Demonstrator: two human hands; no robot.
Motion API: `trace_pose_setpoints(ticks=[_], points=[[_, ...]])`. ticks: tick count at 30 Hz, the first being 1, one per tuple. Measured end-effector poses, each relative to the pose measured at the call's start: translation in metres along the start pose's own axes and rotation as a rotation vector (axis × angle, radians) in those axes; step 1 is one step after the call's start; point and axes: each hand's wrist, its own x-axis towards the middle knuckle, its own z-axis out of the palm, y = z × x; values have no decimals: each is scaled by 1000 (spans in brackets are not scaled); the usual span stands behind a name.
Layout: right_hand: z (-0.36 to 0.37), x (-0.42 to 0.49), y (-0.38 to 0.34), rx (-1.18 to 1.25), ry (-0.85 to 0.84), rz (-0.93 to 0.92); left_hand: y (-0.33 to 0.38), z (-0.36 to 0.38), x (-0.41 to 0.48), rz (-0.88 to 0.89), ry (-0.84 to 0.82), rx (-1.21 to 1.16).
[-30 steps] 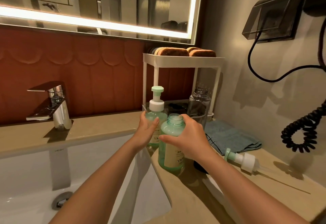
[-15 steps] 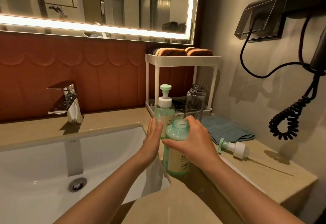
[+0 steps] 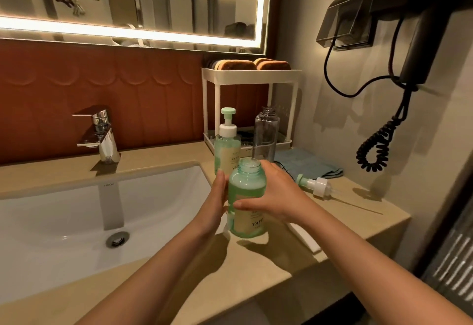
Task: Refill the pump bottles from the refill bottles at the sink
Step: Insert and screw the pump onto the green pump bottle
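An uncapped green bottle (image 3: 247,191) with a pale label stands on the beige counter, just right of the sink. My right hand (image 3: 275,194) grips it from the right, fingers wrapped across its front. My left hand (image 3: 217,196) lies flat against its left side with straight fingers. Behind it stands a second green bottle (image 3: 226,150) with its white and green pump head on. To the right of that bottle stands a clear, open, empty-looking bottle (image 3: 266,132). A loose pump head (image 3: 316,186) with its long tube lies on the counter to the right.
The white sink basin (image 3: 76,222) and chrome tap (image 3: 102,135) are to the left. A white two-tier rack (image 3: 249,73) with brown sponges stands at the back. A blue cloth (image 3: 304,163) lies by the wall. A wall hair dryer's coiled cord (image 3: 376,148) hangs at the right.
My right hand has drawn the uncapped green bottle nearer along the counter, away from the pump bottle. My left hand left the pump bottle and now lies against the uncapped one.
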Motion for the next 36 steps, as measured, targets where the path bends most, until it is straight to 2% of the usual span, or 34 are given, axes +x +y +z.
trace_pose_setpoints(ticks=[3,5,9,13,16,21,30,34,36], points=[[-9,-11,5,127,-85,-34,3,4,-4,15,27,14],[-15,-16,14,122,-114,-24,9,7,-5,58,41,23],[-39,-16,37,-84,-80,77,17,15,1,118,112,53],[-63,-4,62,-272,-49,202,5,18,6,117,161,219],[-68,14,89,-457,-92,297,1,16,7,167,181,312],[-67,41,115,-651,-160,414,-6,16,10,219,214,288],[-58,58,133,-732,-230,471,-13,18,15,240,205,251],[-62,56,128,-698,-161,438,-13,18,14,254,207,267],[-68,56,117,-600,-102,397,-13,18,14,257,206,266]])
